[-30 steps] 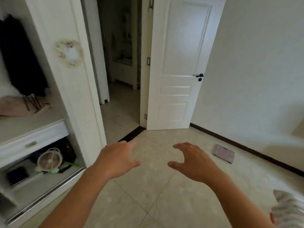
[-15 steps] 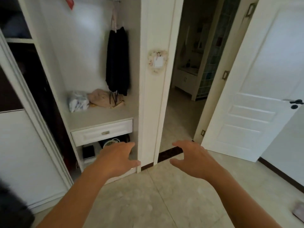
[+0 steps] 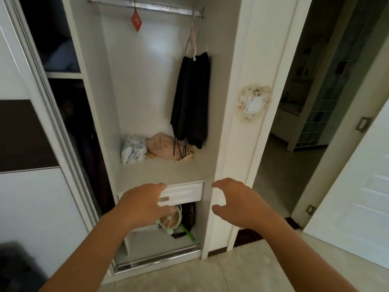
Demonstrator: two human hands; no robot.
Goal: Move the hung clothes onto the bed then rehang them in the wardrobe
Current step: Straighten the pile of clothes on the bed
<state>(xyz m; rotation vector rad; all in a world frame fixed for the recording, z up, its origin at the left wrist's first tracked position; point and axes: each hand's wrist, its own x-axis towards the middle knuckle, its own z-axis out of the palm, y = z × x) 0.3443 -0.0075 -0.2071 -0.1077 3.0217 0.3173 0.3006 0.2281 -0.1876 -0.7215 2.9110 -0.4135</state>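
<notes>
Both hands reach out empty before me: left hand and right hand, fingers loosely spread. I see the black garment hanging from a pink hanger on the wardrobe rail, above the shelf.

Home bedroom: open wardrobe, hung garment.

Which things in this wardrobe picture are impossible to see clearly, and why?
Head view only:
- Dark compartment left of the black garment: too shadowed to tell contents.
- Small fan: partly hidden by the left hand.
- Dark shape, bottom-left: blurred, cut by the edge.
</notes>
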